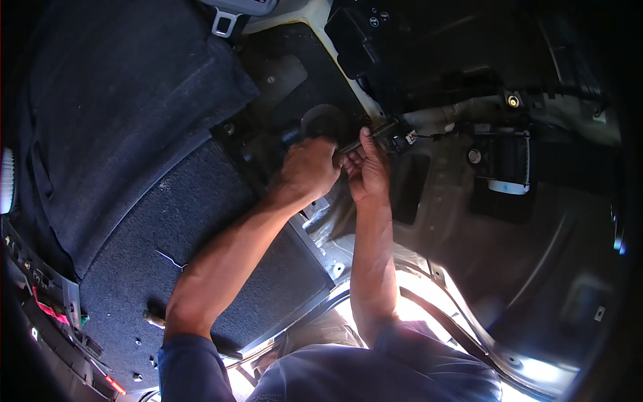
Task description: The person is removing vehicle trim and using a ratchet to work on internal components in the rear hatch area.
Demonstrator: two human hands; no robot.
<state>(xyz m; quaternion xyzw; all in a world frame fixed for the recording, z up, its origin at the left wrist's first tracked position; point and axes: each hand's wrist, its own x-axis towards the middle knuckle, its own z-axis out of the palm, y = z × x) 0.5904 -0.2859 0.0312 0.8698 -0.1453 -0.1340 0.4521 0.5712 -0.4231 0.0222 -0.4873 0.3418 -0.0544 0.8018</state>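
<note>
Both of my hands work close together at the side of a vehicle's cargo area. My left hand (311,167) is closed in a fist, its back toward me, and what it grips is mostly hidden. Beside it, my right hand (368,174) has its thumb raised and fingers curled about a slim dark rod (353,144). The rod slants up to the right toward a dark part with a pale wire connector (410,137). Whether the rod joins that part I cannot tell. A dark round shape (325,122) lies just beyond my left fist.
Dark carpeted board (181,221) spreads at left, carrying a thin bent wire (172,259), a short cylindrical object (154,318) and small dark bits. Folded dark fabric (134,87) lies farther back. A black box (506,157) is on the bare panel at right. A seat-belt tongue (224,25) hangs at top.
</note>
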